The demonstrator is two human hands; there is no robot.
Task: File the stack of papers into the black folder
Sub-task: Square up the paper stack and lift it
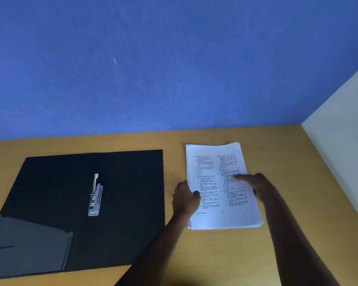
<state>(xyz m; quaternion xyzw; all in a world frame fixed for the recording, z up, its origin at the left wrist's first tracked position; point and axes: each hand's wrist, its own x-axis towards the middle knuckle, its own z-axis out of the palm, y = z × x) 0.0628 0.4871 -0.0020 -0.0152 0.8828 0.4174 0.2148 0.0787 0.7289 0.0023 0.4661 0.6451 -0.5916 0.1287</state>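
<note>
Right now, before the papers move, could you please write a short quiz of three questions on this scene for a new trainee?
1. True or false: the black folder lies open on the wooden desk.
2. Where is the stack of papers? A) inside the folder B) on the desk, to the right of the folder C) in the air
3. Fill in: the metal clip sits near the ____ of the folder.

Key
1. True.
2. B. The left hand grips its left edge; the right hand grips its right edge, thumb on top.
3. Middle; no sheets are under it yet.
</note>
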